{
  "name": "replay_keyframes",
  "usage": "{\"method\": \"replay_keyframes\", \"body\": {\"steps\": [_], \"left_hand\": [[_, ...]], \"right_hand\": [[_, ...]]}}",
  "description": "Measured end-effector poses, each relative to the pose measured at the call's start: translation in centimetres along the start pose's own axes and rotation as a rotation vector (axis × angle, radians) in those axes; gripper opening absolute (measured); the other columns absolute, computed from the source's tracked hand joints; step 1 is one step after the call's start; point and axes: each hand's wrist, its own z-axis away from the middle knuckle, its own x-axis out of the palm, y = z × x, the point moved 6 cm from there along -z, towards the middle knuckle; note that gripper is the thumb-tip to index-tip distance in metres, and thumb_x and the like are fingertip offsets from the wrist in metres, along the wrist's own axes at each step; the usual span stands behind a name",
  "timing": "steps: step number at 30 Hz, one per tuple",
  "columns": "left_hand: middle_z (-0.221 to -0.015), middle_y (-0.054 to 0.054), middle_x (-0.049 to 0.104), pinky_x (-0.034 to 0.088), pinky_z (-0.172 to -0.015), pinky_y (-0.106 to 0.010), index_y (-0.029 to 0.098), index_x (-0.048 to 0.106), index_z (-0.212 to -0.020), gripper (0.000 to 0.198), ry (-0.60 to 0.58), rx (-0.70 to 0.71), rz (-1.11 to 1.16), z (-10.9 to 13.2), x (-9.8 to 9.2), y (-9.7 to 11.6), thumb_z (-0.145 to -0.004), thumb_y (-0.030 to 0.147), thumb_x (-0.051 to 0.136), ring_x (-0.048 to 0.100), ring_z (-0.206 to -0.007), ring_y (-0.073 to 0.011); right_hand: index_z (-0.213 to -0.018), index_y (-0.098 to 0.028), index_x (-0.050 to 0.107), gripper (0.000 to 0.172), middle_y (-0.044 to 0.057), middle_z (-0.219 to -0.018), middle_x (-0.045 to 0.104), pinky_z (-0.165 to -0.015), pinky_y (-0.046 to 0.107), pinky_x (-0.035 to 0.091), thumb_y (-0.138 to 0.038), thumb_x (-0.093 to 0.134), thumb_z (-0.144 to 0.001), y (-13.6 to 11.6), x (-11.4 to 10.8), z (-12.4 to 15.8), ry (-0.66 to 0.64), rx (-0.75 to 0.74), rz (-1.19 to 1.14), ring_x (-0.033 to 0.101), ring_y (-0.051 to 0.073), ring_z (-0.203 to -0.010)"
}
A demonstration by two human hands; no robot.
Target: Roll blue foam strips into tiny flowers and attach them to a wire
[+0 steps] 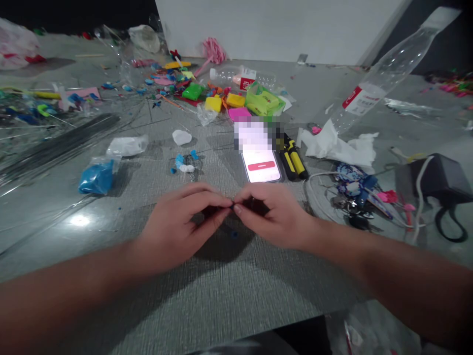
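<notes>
The left hand (181, 224) and right hand (275, 212), thumbs and forefingers closed together, pinch a tiny dark piece (232, 205) from opposite sides, equally near it, just short of the phone (261, 165), its long axis too small to tell.

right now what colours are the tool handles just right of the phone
The tool handles are black and yellow, seen in the head view.

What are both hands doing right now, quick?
Left hand: closed, finger and thumb pinching a tiny dark bit, too small to name.
Right hand: closed too, pinching at the same bit.
</notes>
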Motion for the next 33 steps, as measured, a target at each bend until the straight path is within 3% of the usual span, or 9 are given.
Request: {"method": "replay_keyframes", "body": {"steps": [7,12,17,21,25,28,33], "left_hand": [[-0.1,-0.004,0.074,0.055,-0.08,-0.03,0.023,0.072,-0.105,0.013,0.005,0.005,-0.007,0.0,-0.1,0.2,-0.096,0.02,0.062,0.069,-0.09,-0.0166],[-0.106,-0.006,0.075,0.056,-0.082,-0.029,0.021,0.074,-0.108,0.016,0.044,0.095,-0.065,0.1,-0.3,0.6,-0.095,0.019,0.065,0.071,-0.091,-0.0163],[-0.098,-0.003,0.075,0.055,-0.077,-0.025,0.019,0.076,-0.1,0.014,0.09,0.179,-0.054,0.2,-0.5,1.0,-0.093,0.011,0.066,0.071,-0.084,-0.0135],[-0.096,-0.002,0.073,0.052,-0.077,-0.023,0.018,0.072,-0.1,0.01,0.072,0.132,-0.012,0.1,-0.4,0.8,-0.092,0.013,0.068,0.069,-0.083,-0.012],[-0.097,-0.002,0.071,0.051,-0.077,-0.023,0.018,0.069,-0.1,0.007,0.046,0.075,0.003,0.0,-0.2,0.5,-0.093,0.018,0.067,0.068,-0.085,-0.0123],[-0.097,-0.003,0.071,0.051,-0.076,-0.024,0.018,0.069,-0.101,0.008,0.04,0.055,0.01,-0.1,-0.1,0.2,-0.095,0.022,0.066,0.068,-0.086,-0.0133],[-0.098,-0.003,0.071,0.051,-0.076,-0.027,0.018,0.07,-0.103,0.01,0.02,0.058,-0.048,0.0,0.5,-0.3,-0.096,0.023,0.064,0.068,-0.086,-0.0149]], "right_hand": [[-0.094,-0.015,0.071,0.011,0.0,-0.077,0.068,-0.061,0.022,0.044,-0.021,0.062,-0.093,0.2,0.1,0.2,-0.025,0.029,-0.076,0.058,0.01,-0.067],[-0.093,-0.013,0.071,0.012,0.001,-0.074,0.067,-0.058,0.021,0.044,-0.02,0.062,-0.093,0.8,0.4,0.2,-0.032,0.084,-0.162,0.057,0.01,-0.064],[-0.084,-0.015,0.07,0.01,0.0,-0.071,0.066,-0.058,0.02,0.043,-0.019,0.064,-0.091,0.5,0.5,0.2,-0.035,0.079,-0.183,0.056,0.009,-0.064],[-0.082,-0.017,0.063,0.011,-0.004,-0.064,0.055,-0.051,0.021,0.037,-0.019,0.061,-0.092,1.0,0.2,0.4,0.01,0.202,-0.337,0.048,0.008,-0.057],[-0.071,-0.019,0.049,0.028,-0.005,-0.061,0.045,-0.051,0.023,0.033,-0.024,0.051,-0.098,1.9,-0.4,0.4,0.112,0.305,-0.475,0.043,0.009,-0.056],[-0.075,-0.018,0.057,0.029,-0.003,-0.064,0.052,-0.052,0.023,0.036,-0.031,0.052,-0.1,2.0,-0.4,0.3,0.099,0.296,-0.341,0.047,0.009,-0.058],[-0.094,-0.016,0.07,0.009,0.0,-0.075,0.066,-0.056,0.021,0.045,-0.022,0.063,-0.091,1.5,-0.4,0.3,0.144,0.194,-0.129,0.058,0.01,-0.065]]}}
